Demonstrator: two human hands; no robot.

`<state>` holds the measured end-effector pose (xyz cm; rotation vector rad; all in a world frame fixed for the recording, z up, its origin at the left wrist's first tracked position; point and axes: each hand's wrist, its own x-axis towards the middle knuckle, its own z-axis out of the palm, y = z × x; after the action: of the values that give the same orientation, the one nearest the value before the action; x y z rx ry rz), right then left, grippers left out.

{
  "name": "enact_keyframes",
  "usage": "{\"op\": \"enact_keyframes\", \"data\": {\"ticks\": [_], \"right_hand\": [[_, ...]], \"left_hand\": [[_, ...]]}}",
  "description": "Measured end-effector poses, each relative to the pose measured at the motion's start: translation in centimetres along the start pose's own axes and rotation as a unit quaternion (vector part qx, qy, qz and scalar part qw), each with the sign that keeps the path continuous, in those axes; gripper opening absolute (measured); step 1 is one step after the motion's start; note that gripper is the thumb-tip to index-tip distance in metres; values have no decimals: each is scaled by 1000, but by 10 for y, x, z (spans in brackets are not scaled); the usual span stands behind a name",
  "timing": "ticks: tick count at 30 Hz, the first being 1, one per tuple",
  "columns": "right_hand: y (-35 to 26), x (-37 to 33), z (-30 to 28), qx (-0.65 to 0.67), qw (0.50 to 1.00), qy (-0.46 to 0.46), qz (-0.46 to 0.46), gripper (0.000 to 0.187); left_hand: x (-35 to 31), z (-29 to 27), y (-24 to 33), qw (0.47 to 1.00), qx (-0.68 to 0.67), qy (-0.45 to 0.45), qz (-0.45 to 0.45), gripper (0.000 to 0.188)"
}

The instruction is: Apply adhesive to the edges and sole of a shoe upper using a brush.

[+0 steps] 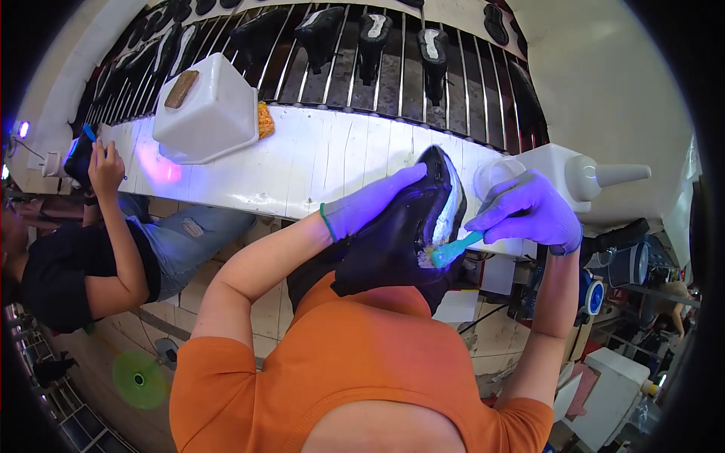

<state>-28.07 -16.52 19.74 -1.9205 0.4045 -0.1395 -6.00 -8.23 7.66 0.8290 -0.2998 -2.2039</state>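
A black boot point(389, 238) lies tilted across the front of my body, its sole side turned to the right with a whitish coated strip along it. My gloved left hand point(374, 202) is closed around the boot's upper part near the toe. In my gloved right hand point(529, 210) is a teal brush point(457, 249), gripped by its handle. The brush's bristles touch the heel end of the sole. Just beyond my right hand is a round whitish dish point(491, 175), partly hidden by the glove.
A white plastic container point(204, 113) with a brown block stands on the white bench point(325, 170). At right is a white bottle point(589, 174) with a long nozzle. Behind, boots point(371, 45) rest on a metal roller conveyor point(483, 90). A co-worker's hand point(106, 167) holds a blue brush.
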Motion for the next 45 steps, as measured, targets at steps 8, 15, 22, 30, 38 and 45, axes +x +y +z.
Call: {"op": "enact_keyframes", "data": {"ticks": [8, 15, 22, 30, 38, 45], "right_hand": [[5, 17, -14, 9, 999, -32, -29, 29], [6, 29, -17, 19, 1000, -18, -8, 29], [9, 31, -22, 29, 999, -45, 2, 29], [17, 10, -28, 31, 996, -79, 31, 29], [18, 1, -16, 39, 996, 82, -19, 27], [12, -3, -21, -22, 994, 93, -47, 26]], "left_hand": [[15, -10, -36, 974, -156, -154, -55, 43], [-42, 36, -9, 970, 214, -117, 16, 28], [-39, 33, -17, 958, 194, -208, -30, 26], [-43, 40, -25, 980, 66, -130, -138, 24], [-51, 70, 7, 943, 319, -40, 87, 23], [-40, 82, 7, 941, 319, 53, 99, 22]]}}
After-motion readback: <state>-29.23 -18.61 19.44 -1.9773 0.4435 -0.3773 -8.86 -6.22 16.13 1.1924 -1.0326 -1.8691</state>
